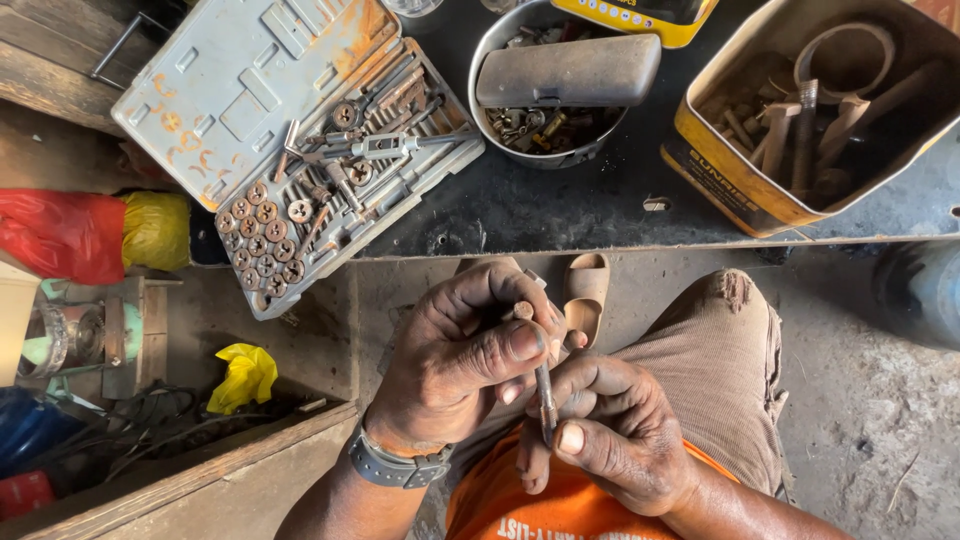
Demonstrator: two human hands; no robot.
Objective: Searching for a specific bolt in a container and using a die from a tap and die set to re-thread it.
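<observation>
My left hand [455, 355] and my right hand [610, 435] meet over my lap and hold one thin metal rod [543, 385] with a threaded lower end. The left thumb and fingers pinch its upper end. The right thumb and fingers grip the lower, threaded part. A grey watch band sits on my left wrist [395, 465]. The rod stands nearly upright, tilted slightly.
An open grey tap-and-die case [200, 95] lies on the dark workbench [560, 215] with several round dies. A metal bowl [485, 60] of screws and a yellow tin [720, 175] of tools stand behind. Red and yellow bags [90, 235] lie left; a sandal [585, 290] is on the floor.
</observation>
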